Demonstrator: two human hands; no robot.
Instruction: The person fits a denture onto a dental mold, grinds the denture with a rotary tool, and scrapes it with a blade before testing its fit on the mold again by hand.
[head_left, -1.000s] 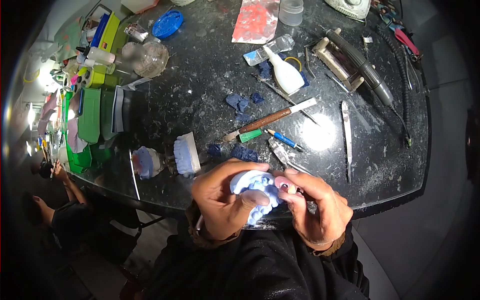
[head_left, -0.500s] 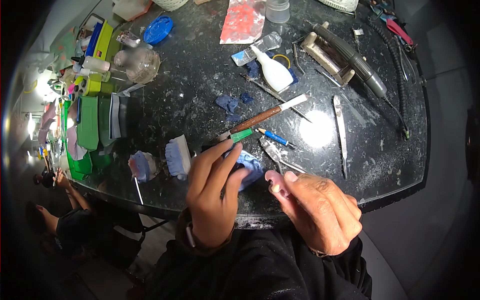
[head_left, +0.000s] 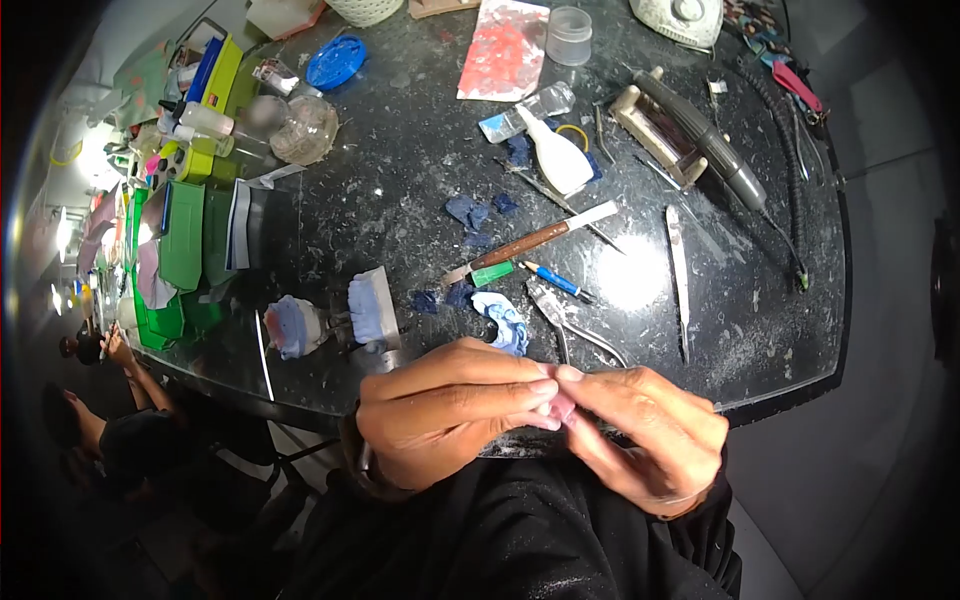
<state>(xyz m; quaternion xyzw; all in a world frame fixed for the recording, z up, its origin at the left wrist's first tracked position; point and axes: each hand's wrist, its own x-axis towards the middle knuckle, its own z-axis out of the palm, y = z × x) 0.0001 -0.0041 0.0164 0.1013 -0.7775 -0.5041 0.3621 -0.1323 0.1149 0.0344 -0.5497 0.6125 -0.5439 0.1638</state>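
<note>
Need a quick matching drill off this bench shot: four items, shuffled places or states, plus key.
1. pink piece
2. pliers
3. handpiece
4. round lid

A. resting on a stand
B. blue, toward the bench's far side
C. at the fingertips of the left hand and right hand
D. just right of the blue arch model

Pairs: 1-C, 2-D, 3-A, 4-B

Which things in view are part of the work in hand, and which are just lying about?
In use:
- pink piece, pinched between left hand and right hand
- blue dental cast, probably, lying close by

Seemingly just lying about:
- white squeeze bottle
- blue pencil
- tweezers
- blue lid
</note>
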